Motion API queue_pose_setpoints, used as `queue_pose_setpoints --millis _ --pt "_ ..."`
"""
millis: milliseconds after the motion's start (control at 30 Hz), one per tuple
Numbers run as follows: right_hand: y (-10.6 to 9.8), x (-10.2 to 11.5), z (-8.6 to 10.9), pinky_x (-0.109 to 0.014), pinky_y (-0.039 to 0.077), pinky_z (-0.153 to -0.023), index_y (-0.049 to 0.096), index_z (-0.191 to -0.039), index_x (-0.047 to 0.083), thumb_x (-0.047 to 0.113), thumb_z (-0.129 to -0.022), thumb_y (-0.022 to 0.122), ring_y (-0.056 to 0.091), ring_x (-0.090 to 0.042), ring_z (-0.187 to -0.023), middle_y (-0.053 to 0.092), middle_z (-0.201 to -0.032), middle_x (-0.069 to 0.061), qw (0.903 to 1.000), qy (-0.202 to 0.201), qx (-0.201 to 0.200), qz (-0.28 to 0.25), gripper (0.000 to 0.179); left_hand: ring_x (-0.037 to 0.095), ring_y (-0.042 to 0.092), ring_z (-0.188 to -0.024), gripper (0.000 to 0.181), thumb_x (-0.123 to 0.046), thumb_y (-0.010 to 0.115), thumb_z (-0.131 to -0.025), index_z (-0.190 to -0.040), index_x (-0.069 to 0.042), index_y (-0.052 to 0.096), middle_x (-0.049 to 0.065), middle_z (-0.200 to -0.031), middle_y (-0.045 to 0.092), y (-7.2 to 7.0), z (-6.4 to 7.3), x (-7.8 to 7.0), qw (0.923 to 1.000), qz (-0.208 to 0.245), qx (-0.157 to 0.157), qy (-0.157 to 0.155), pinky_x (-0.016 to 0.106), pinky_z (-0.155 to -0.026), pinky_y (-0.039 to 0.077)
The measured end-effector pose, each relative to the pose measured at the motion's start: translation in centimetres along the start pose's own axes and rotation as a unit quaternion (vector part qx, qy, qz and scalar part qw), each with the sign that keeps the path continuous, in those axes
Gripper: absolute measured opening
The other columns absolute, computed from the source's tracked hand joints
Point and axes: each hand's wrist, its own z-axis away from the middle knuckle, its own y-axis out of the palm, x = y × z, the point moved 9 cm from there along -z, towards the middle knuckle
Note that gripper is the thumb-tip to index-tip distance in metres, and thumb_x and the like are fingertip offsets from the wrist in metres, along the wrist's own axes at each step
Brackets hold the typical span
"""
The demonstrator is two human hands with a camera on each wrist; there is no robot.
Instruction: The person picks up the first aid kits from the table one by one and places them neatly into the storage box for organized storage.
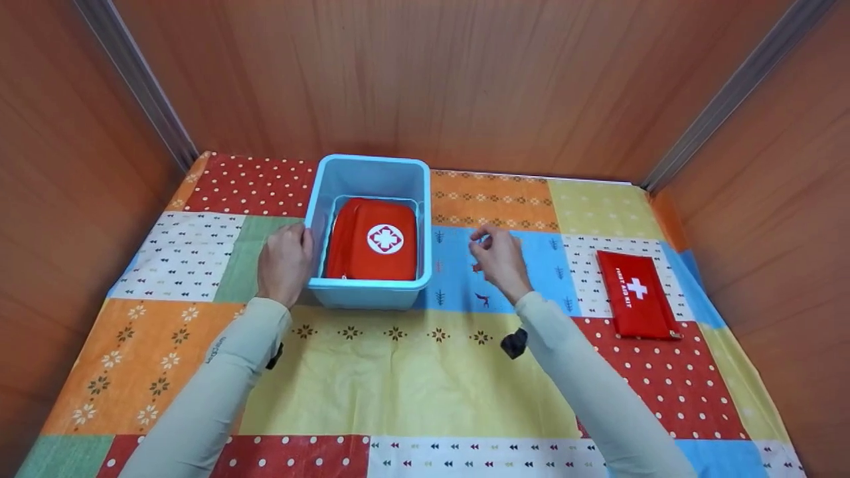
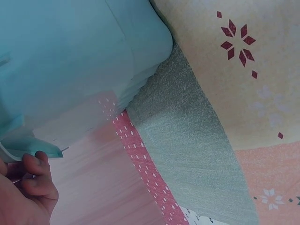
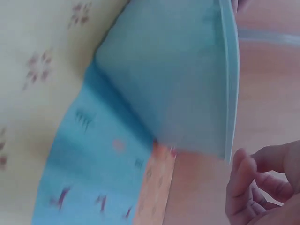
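Observation:
A light blue plastic bin (image 1: 370, 295) stands on the patchwork cloth, left of the middle. Inside it lies a red first aid case (image 1: 358, 255) with a white round emblem and cross. My left hand (image 1: 285, 262) holds the bin's left rim; in the left wrist view its fingers (image 2: 40, 183) curl under the rim, partly cut off by the frame. To the right of the bin, my right hand (image 1: 501, 261) hovers over the cloth, apart from the bin. Its fingers (image 3: 241, 180) are loosely bent, with nothing between them and the thumb.
A flat red first aid pouch (image 1: 639, 309) with a white cross lies on the right side of the patchwork cloth (image 1: 398, 385). Wood-patterned panels (image 1: 465, 79) stand at the back, left and right, joined by metal corner strips. The bin is near the back panel.

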Motion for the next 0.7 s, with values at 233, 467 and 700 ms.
queue_pose_setpoints --millis 233,467,700 --pt "-5.4 -6.4 -0.6 -0.026 0.051 -0.061 0.062 -0.115 0.008 0.019 -0.095 0.06 0.064 -0.02 -0.081 0.066 -0.102 -0.011 0.9971 0.04 -0.008 0.064 0.023 0.032 0.068 -0.084 0.034 -0.026 0.052 -0.102 -0.105 0.003 0.067 0.017 -0.083 0.065 -0.2 0.1 -0.3 0.9998 -0.005 -0.007 0.019 0.045 -0.075 0.058" --pt "-11.2 -14.2 0.5 -0.028 0.051 -0.071 0.055 -0.128 0.007 0.027 -0.099 0.056 0.059 -0.029 -0.095 0.061 -0.121 -0.016 0.9888 0.12 0.007 0.088 0.035 0.032 0.068 -0.087 0.034 -0.027 0.051 -0.102 -0.107 0.003 0.067 0.016 -0.084 0.065 -0.4 0.0 0.0 0.9999 0.001 -0.005 0.01 0.046 -0.077 0.058" --pt "-16.5 -20.7 2.7 -0.038 0.054 -0.082 0.047 -0.138 0.002 0.038 -0.096 0.059 0.055 -0.035 -0.111 0.053 -0.133 -0.022 0.9754 0.193 -0.02 0.105 0.056 0.03 0.068 -0.089 0.033 -0.029 0.052 -0.101 -0.109 0.0 0.066 0.015 -0.088 0.066 0.0 -0.1 0.1 1.0 0.004 0.006 -0.001 0.046 -0.079 0.058"
